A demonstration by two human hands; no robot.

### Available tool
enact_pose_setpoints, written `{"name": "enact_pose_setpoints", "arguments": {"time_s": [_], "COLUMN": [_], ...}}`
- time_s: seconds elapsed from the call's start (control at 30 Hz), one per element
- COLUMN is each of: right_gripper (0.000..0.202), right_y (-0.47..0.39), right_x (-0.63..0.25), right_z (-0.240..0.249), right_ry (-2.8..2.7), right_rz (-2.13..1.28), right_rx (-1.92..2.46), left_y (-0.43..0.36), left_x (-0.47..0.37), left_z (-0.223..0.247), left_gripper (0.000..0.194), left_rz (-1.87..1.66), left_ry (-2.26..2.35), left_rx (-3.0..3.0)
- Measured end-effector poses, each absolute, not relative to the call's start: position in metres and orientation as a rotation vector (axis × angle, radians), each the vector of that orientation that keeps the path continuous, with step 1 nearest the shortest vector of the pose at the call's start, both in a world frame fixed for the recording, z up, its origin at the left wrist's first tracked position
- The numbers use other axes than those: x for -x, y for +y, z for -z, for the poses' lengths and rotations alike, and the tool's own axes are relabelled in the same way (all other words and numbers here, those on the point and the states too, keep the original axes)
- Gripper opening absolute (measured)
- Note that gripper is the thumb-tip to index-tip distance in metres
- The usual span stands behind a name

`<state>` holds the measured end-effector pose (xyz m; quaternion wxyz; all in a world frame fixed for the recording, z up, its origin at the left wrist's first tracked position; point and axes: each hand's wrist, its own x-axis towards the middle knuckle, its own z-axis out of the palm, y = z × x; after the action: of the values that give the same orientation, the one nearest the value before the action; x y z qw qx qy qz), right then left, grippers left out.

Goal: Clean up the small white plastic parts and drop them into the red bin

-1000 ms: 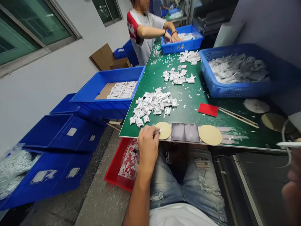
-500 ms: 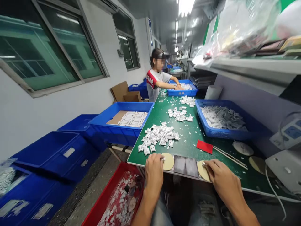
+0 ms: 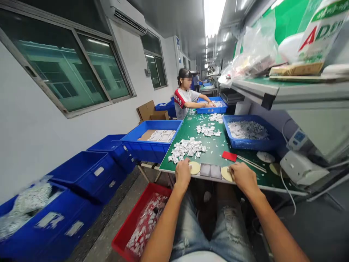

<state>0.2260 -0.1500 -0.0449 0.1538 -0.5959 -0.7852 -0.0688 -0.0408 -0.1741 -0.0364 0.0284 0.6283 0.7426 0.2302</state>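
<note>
At the table's near edge, my left hand (image 3: 183,172) is closed, its fingertips pinching a small white plastic piece at the left round yellow pad (image 3: 195,167). My right hand (image 3: 244,176), also in a pinch, is at the right yellow pad (image 3: 226,174); its fingers mostly hide the small white piece there. Two dark grey square pads (image 3: 210,171) lie between the yellow ones. Just beyond my left hand spreads a pile of white plastic parts (image 3: 188,147). A red rectangle (image 3: 229,156) and a pair of thin sticks (image 3: 252,164) lie past my right hand.
A blue basket of white parts (image 3: 251,146) stands at the table's right. Blue bins (image 3: 81,167) line the left, and a red bin (image 3: 120,238) sits below the table edge. Across the table a co-worker (image 3: 187,96) reaches into a blue tray (image 3: 211,110). A shelf (image 3: 253,87) overhangs the right.
My view has tilted and drawn back, so my legs now show and the table looks smaller. Both hands stay pinched at the yellow pads.
</note>
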Motion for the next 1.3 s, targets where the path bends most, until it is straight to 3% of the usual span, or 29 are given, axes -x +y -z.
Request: {"name": "enact_pose_setpoints", "arguments": {"time_s": [0.33, 0.67, 0.9, 1.3], "right_gripper": [0.028, 0.024, 0.019, 0.029], "right_y": [-0.153, -0.147, -0.142, -0.140], "right_x": [-0.227, -0.238, -0.243, -0.231], "right_z": [0.045, 0.080, 0.121, 0.112], "right_ry": [-2.256, -2.091, -1.781, -1.740], "right_rz": [0.153, 0.040, 0.297, 0.300], "right_rx": [1.671, 1.499, 1.291, 1.243], "left_y": [-0.165, -0.154, -0.149, -0.142], "left_x": [0.043, 0.030, 0.030, 0.057], "left_z": [0.035, 0.036, 0.045, 0.072], "left_gripper": [0.010, 0.009, 0.011, 0.020], "left_rz": [-0.671, -0.558, -0.566, -0.650], "left_ry": [2.175, 2.260, 2.260, 2.102], "left_rx": [-2.092, -2.046, -2.019, -2.313]}}
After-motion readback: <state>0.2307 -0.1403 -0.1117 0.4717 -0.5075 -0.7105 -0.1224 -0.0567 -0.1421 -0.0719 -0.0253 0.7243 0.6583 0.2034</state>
